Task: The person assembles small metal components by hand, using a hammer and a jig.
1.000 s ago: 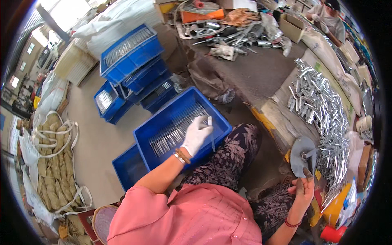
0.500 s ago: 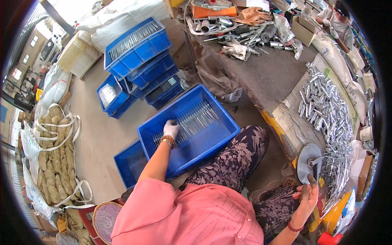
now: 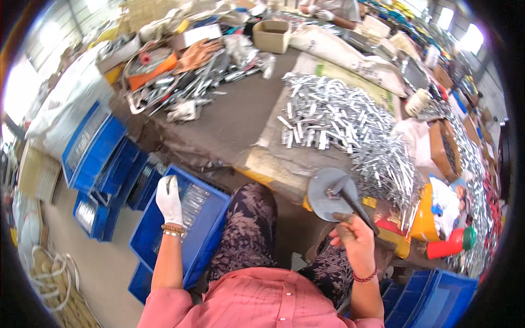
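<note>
My left hand (image 3: pixel 169 203), in a white glove, is raised over a blue plastic bin (image 3: pixel 214 217). Motion blurs its fingers, and I see no rod in it. Slim silvery metal rods (image 3: pixel 193 206) lie in a row inside the bin. My right hand (image 3: pixel 354 240) is bare, its fingertips smudged dark. It is half curled with fingers apart beside the dark lever (image 3: pixel 358 206) of a round grey metal disc (image 3: pixel 322 198) at the bench edge; whether it touches the lever I cannot tell. A large heap of shiny metal tubes (image 3: pixel 333 117) lies on the bench behind the disc.
Blue bins of metal parts (image 3: pixel 104 158) are stacked at the left. Metal tools and gloves (image 3: pixel 191 71) cover the bench's far left. A red and green cylinder (image 3: pixel 451 243) and more blue bins (image 3: pixel 432 298) are at the right. Another person (image 3: pixel 339 13) works across the bench.
The view has swung to the right. My left hand has lifted from the rods in the bin. My right hand is still beside the disc, whose lever now points toward me.
</note>
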Demonstrator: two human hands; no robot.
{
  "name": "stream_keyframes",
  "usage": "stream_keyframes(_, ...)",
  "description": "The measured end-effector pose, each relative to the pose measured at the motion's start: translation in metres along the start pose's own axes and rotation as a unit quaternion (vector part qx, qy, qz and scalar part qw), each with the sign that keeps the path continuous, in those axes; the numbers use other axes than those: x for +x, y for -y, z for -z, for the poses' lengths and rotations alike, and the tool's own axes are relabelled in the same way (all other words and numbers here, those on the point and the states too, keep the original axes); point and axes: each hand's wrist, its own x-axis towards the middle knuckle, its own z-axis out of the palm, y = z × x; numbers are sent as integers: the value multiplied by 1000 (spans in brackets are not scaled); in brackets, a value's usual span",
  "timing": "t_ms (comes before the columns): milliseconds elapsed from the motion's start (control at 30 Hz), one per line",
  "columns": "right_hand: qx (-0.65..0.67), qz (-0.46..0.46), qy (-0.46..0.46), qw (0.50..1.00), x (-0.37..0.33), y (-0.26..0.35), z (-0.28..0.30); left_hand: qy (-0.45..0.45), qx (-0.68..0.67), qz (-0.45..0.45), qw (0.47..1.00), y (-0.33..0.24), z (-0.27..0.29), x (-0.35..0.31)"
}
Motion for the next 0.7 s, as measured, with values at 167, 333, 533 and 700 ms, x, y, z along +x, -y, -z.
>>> stream_keyframes(167, 18, -1, 26, 999, 0, -8, -2, 204, -28, -254, 945, -167, -76, -15)
stream_keyframes(333, 21, 18, 51, 998, -11, 0, 4, 317, 111, -301, 892, -217, -149, -11)
stream_keyframes(533, 24, 30, 22, 999, -24, -13, 21, 367, 193, -310, 856, -219, -192, 25)
stream_keyframes(700, 29, 19, 16, 999, -33, -12, 32, 374, 251, -273, 850, -244, -186, 7)
